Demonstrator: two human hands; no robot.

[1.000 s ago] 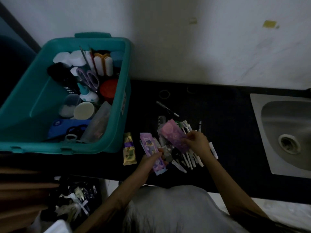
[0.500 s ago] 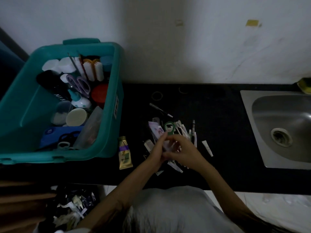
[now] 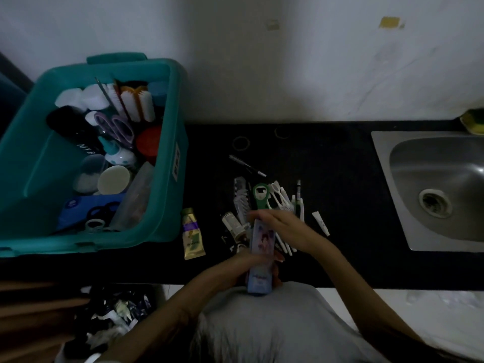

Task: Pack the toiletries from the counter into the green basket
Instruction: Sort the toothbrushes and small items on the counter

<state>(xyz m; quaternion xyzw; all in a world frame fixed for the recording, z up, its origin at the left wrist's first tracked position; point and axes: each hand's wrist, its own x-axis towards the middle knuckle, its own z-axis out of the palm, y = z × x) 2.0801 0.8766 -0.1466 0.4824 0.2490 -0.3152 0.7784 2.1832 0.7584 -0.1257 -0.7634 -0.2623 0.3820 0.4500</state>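
Note:
The green basket (image 3: 167, 142) stands at the left of the black counter (image 3: 327, 158), holding bottles, brushes, scissors and jars. A pile of toiletries (image 3: 264, 203) lies on the counter: combs, a green opener, white sticks, small tubes. My left hand (image 3: 248, 265) grips the lower part of a flat purple packet (image 3: 262, 255) near the counter's front edge. My right hand (image 3: 282, 226) lies over the packet's top end and the pile, fingers stretched leftward. A gold tube (image 3: 192, 234) lies beside the basket.
A steel sink (image 3: 434, 189) is set into the counter at the right, with a yellow-green sponge (image 3: 474, 120) behind it. Two rubber rings (image 3: 241, 143) and a black pen (image 3: 247, 165) lie near the wall. A bin of scraps (image 3: 112, 315) sits below the counter.
The packet has come back toward me and now stands lengthwise in my left hand. My right hand has gone from working with the left to lying across the pile.

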